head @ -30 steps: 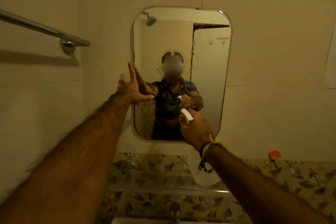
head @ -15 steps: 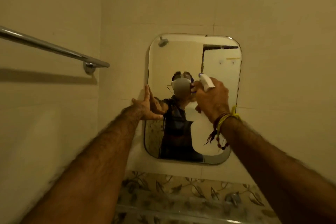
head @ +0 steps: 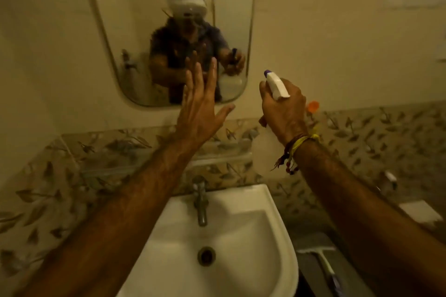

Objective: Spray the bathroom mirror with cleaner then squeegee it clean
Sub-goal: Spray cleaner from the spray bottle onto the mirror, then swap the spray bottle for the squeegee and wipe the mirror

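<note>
Head cam view has the mirror (head: pixel 135 38) up on the wall above the sink (head: pixel 241 202), only its lower part in frame. Looks like we're at the spraying step — the glass isn't visibly wet from here, though it's too blurry to be sure. The spray bottle (head: pixel 277 85) sits in the right hand (head: pixel 283 109), fingers wrapped tight round its neck, nozzle aimed at the wall just right of the mirror. The left hand (head: pixel 200 108) is flat and spread, holding nothing, in front of the mirror's bottom edge; can't tell if it touches. Next move, I'd guess — swing the nozzle left onto the glass and squeeze. The squeegee (head: pixel 321 263) lies well below, right of the sink, untouched.
</note>
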Motion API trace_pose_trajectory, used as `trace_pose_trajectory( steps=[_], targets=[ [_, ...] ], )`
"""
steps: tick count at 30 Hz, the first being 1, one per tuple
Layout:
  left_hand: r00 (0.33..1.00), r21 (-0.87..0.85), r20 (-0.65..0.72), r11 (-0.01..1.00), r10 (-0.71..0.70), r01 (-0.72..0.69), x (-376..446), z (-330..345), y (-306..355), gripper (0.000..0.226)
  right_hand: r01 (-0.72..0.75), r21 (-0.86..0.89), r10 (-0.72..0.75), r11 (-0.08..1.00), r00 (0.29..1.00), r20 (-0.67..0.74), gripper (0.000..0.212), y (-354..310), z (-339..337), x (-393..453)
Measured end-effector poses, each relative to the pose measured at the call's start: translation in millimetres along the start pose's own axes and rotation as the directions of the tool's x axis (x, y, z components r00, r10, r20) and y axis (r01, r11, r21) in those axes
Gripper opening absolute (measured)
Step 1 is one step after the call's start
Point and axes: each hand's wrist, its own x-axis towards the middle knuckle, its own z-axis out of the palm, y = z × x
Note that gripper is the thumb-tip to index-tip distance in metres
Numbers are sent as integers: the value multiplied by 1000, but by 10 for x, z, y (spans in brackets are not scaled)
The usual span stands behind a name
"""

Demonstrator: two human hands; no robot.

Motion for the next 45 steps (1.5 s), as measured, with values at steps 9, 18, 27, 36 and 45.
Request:
trace_pose_trajectory(
  steps=[9, 18, 27, 36, 45],
  targets=[
    [900, -189, 435, 980, 28, 60, -1473, 1715, 560, 94, -278, -116, 272, 954, 960, -66, 18, 1495, -947, -1075],
    [498, 84, 837, 953, -226, 292, -2279, 3131, 868, 98, -567, -362, 538, 740, 822, -188, 24, 2769, -1823, -2141],
    [621, 272, 637, 888, -456, 371, -2736, 3627, 1217, 124, -663, -268, 669, 699, 739, -85, 17, 4004, -1844, -2568],
    [600, 255, 645, 874, -473, 415, -2780, 3697, 1208, 113, -708, -212, 730, 674, 683, 39, 28, 5028, -1374, -2481],
    [593, 177, 645, 849, -482, 497, -2733, 3631, 1249, 104, -770, -120, 779, 626, 613, 129, 35, 5417, -1331, -2500]
  ],
)
